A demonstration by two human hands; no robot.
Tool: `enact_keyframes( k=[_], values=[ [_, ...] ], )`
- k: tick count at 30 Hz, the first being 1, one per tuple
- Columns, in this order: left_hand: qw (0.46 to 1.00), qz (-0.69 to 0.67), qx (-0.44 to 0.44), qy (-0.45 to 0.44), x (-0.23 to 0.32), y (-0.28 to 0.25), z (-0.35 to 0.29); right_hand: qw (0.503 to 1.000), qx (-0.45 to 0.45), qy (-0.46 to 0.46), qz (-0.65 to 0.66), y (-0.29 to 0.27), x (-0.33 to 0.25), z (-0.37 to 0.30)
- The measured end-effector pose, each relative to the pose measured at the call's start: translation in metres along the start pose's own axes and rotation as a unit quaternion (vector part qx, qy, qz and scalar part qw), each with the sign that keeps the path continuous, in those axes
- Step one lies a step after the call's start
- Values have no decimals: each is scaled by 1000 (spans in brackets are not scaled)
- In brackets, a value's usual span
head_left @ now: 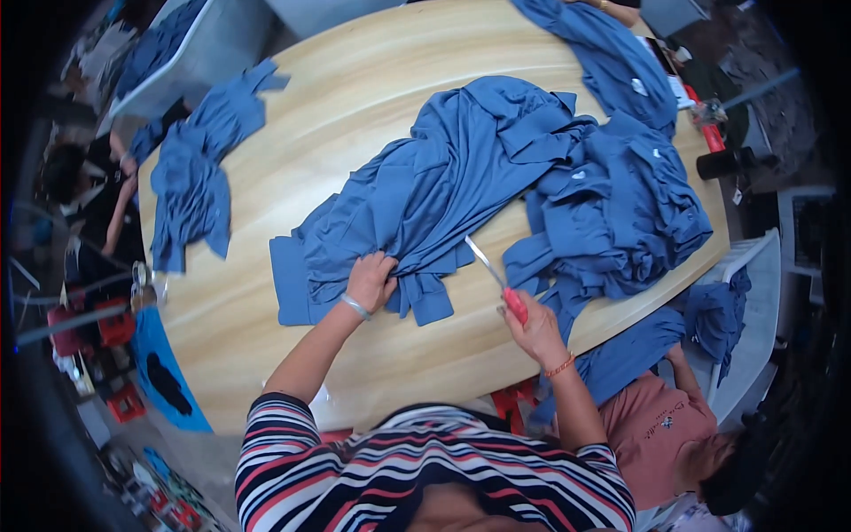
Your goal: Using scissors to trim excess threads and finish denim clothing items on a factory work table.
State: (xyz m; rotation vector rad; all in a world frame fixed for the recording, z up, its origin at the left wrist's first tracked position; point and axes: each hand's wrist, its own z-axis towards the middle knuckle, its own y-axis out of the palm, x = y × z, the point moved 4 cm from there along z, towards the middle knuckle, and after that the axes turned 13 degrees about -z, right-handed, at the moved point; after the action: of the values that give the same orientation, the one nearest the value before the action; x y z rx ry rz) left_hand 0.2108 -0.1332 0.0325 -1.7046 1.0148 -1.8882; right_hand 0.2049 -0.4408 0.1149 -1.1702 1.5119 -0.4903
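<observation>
A blue knit garment point(443, 177) with a folded collar or band lies bunched across the middle of the table. My left hand point(370, 282) is closed on its near edge, fingers pinching the cloth. To the right, my right hand point(534, 326) grips a pair of red-handled scissors point(485, 260); the slim silver blades point up and left toward the garment without touching it. How the handles sit in my fingers is partly hidden. Just beyond the scissors, a heap of similar blue garments point(612, 213) rests on the right side of the table.
The wooden table point(319, 97) has more blue garments point(195, 164) at its left and far right point(612, 53). A person in a pink top point(660, 417) sits close on my right, beside a pale bin point(753, 337) holding blue cloth. Another person point(102, 191) is at the left edge.
</observation>
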Motion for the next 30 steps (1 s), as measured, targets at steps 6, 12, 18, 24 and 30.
enact_keyframes(
  k=[6, 12, 18, 24, 30],
  values=[
    [996, -58, 2, -74, 14, -35, -132, 999, 25, -27, 6, 13, -41, 33],
    [983, 48, 176, -2, 70, -102, -174, 991, 80, -73, -85, 62, -55, 101],
    [915, 209, 338, -67, 33, -163, -183, 969, 16, -32, -245, 89, -89, 128],
    [886, 187, 417, -84, -7, -194, -184, 960, 24, -41, -275, 78, -98, 126],
    [833, -343, 428, -76, 10, -177, -167, 983, 19, -171, -58, 81, -89, 123]
  ],
)
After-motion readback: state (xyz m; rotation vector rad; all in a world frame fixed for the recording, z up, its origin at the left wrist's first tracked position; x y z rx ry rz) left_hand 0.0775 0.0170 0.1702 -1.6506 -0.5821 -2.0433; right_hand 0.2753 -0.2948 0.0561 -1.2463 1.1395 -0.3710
